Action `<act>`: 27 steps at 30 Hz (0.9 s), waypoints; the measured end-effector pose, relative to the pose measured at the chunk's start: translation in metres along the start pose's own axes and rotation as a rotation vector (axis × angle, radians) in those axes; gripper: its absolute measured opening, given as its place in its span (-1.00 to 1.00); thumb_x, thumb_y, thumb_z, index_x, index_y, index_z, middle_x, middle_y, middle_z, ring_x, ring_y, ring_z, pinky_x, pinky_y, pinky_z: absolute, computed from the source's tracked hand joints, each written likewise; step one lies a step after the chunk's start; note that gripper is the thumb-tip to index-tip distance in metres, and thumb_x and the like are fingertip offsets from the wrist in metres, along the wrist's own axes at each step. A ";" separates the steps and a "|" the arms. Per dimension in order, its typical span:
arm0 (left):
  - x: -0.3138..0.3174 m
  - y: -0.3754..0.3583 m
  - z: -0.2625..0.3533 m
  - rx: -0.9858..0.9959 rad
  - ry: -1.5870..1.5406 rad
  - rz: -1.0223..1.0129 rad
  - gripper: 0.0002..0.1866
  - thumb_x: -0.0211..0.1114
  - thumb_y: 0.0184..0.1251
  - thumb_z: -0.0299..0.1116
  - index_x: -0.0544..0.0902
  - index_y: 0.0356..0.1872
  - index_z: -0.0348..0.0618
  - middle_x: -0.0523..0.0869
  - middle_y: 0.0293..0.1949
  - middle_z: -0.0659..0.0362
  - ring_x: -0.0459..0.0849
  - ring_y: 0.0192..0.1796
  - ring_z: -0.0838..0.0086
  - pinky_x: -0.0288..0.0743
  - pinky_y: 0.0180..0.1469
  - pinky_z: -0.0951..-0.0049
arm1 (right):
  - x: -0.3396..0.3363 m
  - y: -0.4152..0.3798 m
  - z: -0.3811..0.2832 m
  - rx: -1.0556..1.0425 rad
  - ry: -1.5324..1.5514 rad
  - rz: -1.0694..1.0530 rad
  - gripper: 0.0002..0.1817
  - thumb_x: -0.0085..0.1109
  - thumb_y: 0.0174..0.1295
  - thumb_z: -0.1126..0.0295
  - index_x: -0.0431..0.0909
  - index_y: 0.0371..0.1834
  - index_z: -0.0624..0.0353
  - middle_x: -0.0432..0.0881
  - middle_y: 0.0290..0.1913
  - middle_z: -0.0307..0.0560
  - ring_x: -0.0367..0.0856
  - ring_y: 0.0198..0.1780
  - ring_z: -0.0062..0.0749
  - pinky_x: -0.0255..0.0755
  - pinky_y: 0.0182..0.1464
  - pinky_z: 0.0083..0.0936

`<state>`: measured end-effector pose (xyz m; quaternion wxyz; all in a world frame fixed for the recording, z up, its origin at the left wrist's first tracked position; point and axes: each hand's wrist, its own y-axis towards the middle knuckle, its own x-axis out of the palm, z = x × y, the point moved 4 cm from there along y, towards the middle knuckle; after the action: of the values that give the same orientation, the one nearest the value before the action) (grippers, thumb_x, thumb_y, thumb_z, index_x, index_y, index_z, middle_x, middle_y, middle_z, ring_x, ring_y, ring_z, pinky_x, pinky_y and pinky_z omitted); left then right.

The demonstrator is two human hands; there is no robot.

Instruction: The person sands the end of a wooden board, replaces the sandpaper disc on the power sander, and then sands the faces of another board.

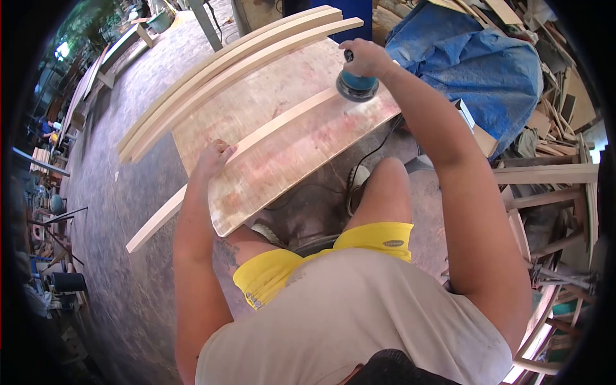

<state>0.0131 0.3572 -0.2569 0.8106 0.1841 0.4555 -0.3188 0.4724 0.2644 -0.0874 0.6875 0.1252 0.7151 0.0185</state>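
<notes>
My right hand (pixel 369 58) is wrapped round the top of a teal orbital sander (pixel 357 85), whose round dark base sits at the far end of a long wooden strip (pixel 289 117). The strip lies slantwise across a low work board (pixel 256 199), its near end sticking out past the board's left edge. My left hand (pixel 215 157) grips the strip about midway, thumb along its top and the other fingers mostly hidden behind my wrist. Further back on the board, several curved wooden strips (pixel 237 61) lie side by side, overhanging to the left.
A blue tarpaulin (pixel 468 64) covers a heap at the right, with wood offcuts (pixel 564 96) piled beside it. The sander's dark cord (pixel 378 144) hangs past the board's front edge near my legs. Wooden frames (pixel 545 186) stand close on my right.
</notes>
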 end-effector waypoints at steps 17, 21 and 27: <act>0.021 0.034 0.059 -0.029 0.179 -0.057 -0.35 0.33 0.29 0.20 0.65 0.26 0.01 0.64 0.22 0.07 0.60 0.28 0.12 0.46 0.33 0.12 | 0.045 0.029 -0.118 -0.086 0.059 -0.209 -0.31 0.27 0.19 0.08 0.43 0.46 -0.23 0.57 0.31 0.04 0.61 0.27 0.03 0.51 0.27 -0.08; 0.029 0.053 0.083 -0.052 0.229 -0.058 -0.25 0.40 0.17 0.26 0.63 0.28 -0.03 0.61 0.28 0.06 0.58 0.32 0.13 0.45 0.35 0.13 | 0.042 0.023 -0.172 -0.159 0.077 -0.240 -0.38 0.25 0.20 0.14 0.48 0.40 -0.19 0.59 0.28 0.04 0.63 0.25 -0.01 0.52 0.24 -0.09; 0.033 0.054 0.075 -0.161 0.292 -0.058 -0.17 0.42 0.14 0.26 0.62 0.28 -0.19 0.55 0.40 0.11 0.54 0.39 0.17 0.45 0.37 0.16 | 0.045 0.022 -0.210 -0.198 0.109 -0.227 -0.43 0.20 0.22 0.20 0.52 0.37 -0.10 0.60 0.27 0.04 0.63 0.24 0.03 0.54 0.22 -0.12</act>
<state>0.1091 0.3411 -0.2457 0.7384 0.1497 0.5976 -0.2742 0.2674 0.3251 -0.1154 0.6544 -0.0260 0.7555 0.0178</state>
